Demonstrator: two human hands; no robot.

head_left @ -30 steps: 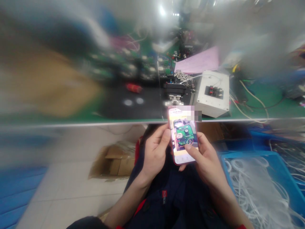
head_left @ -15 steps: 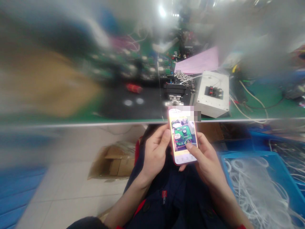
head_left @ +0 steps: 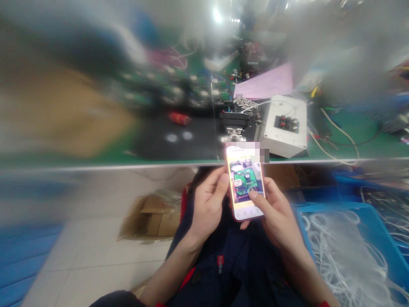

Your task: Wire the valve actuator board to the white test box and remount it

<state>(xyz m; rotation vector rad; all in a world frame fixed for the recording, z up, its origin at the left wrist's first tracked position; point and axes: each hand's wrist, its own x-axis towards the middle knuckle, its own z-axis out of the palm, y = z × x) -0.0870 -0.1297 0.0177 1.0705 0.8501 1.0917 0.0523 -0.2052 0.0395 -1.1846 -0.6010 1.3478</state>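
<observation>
A smartphone point(head_left: 241, 209) is held upright over my lap, close to the bench's front edge. Its lit screen shows a photo of a green circuit board. My left hand point(head_left: 209, 202) grips the phone's left side, thumb along the edge. Around the right side wraps my right hand point(head_left: 277, 213), with its thumb resting on the lower part of the screen. The fingers behind the phone are mostly hidden. Just beyond the phone's top, a metal valve fitting point(head_left: 234, 135) with a black housing point(head_left: 234, 119) lies on the bench.
A white box with terminals point(head_left: 284, 136) stands right of the fitting, wires trailing from it. Behind lie small metal pins point(head_left: 246, 104), pink paper point(head_left: 266, 83) and circuit boards point(head_left: 204, 91). A blue bin point(head_left: 378, 230) of clear tubing is at right; a cardboard box point(head_left: 150, 217) sits on the floor.
</observation>
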